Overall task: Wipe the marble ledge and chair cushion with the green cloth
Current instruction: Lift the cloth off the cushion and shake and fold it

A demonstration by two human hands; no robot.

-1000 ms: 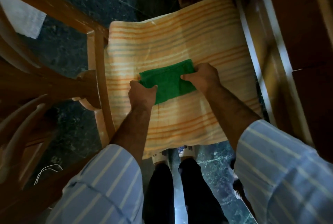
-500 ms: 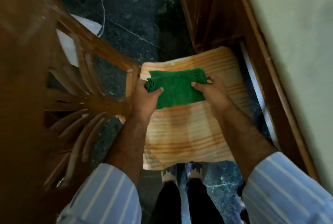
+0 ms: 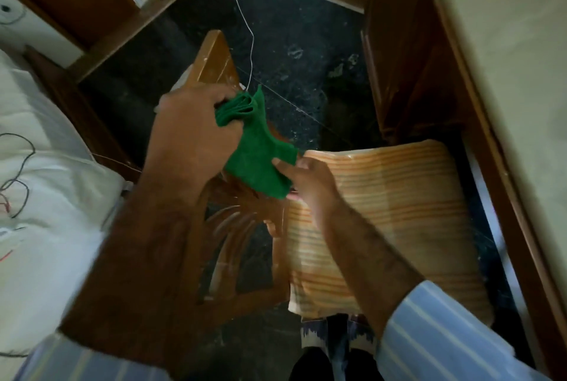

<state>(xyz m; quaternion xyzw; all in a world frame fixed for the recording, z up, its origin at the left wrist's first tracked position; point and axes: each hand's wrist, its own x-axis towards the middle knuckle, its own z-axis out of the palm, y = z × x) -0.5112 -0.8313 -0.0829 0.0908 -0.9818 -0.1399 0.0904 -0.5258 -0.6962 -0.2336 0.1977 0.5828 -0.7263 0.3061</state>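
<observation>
The green cloth (image 3: 260, 150) hangs in the air between my two hands, above the chair's wooden back. My left hand (image 3: 190, 126) grips its bunched upper corner. My right hand (image 3: 306, 178) pinches the lower edge with thumb and fingers. The orange-striped chair cushion (image 3: 399, 212) lies on the seat to the right of and below the cloth, not touched by it. A pale ledge surface (image 3: 521, 74) runs along the right edge in a wooden frame.
The carved wooden chair back (image 3: 233, 245) stands under my left forearm. A white bed (image 3: 40, 181) with thin wires on it fills the left side. Dark marble floor (image 3: 291, 43) lies ahead, crossed by a thin white cable (image 3: 245, 22). My feet show below the cushion.
The cloth has come up off the cushion and now hangs between my hands. My left hand rose and bunched its corner. The view has swung left and up.
</observation>
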